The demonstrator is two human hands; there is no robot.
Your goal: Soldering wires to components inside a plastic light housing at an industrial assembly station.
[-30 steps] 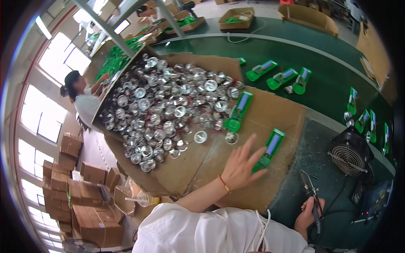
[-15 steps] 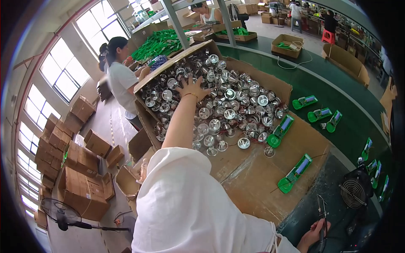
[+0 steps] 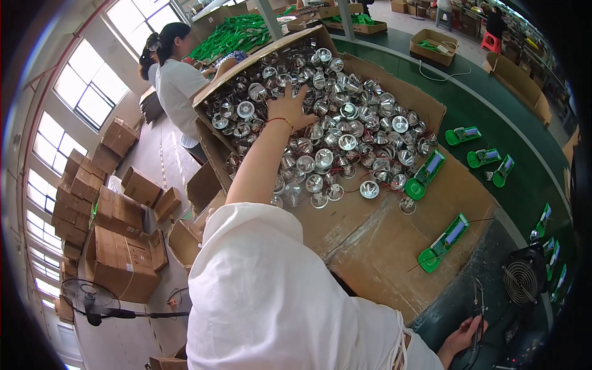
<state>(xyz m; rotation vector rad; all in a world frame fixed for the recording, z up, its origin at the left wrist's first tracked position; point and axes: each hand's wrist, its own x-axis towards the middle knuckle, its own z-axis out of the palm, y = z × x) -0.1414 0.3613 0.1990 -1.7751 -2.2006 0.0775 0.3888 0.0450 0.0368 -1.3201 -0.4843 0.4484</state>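
My left hand reaches far out over a large cardboard box heaped with silvery lamp reflector cups, many trailing thin red wires. Its fingers are spread on top of the pile, and nothing is seen gripped in them. Low at the right, my right hand is closed round a soldering iron, its thin metal end pointing up. Between the two lie a green torch housing with a circuit board, a blue cell and loose wires, and a second green housing against the reflectors.
Several green housings lie on the green conveyor belt at the right. A small black fan stands beside my right hand. A co-worker sits far left by heaped green parts. Cartons and a floor fan stand left.
The view has shifted, so the box and housings appear higher. My left hand stays over the reflectors, its fingers less widely spread. My right hand still holds the soldering iron.
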